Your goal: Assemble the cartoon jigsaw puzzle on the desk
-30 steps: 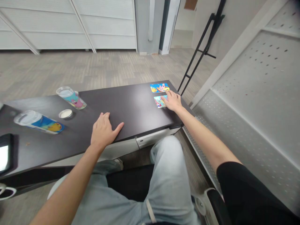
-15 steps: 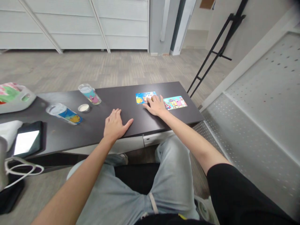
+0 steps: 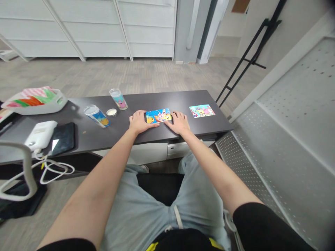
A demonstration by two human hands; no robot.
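A blue cartoon picture card (image 3: pixel 158 115) lies flat on the dark table, between my two hands. At its left end rests my left hand (image 3: pixel 140 122), open, with the thumb stretched along the card's near edge. My right hand (image 3: pixel 180 122) is open at the other end, its thumb tip touching the lower right corner. A second cartoon card (image 3: pixel 202 111), with a light blue and pink picture, lies farther right, apart from both hands.
Left of my hands stand a clear cup with a pink figure (image 3: pixel 119 99), a blue-printed cup (image 3: pixel 96 116) and a small round lid (image 3: pixel 111 112). Farther left are a white basket (image 3: pixel 47 108), a white device (image 3: pixel 42 134), a black phone (image 3: pixel 63 138) and looped white cable (image 3: pixel 56 167).
The blue card has moved left and nearer, away from the second card, with my right hand. My left hand has come forward to its left end. The view has shifted left.
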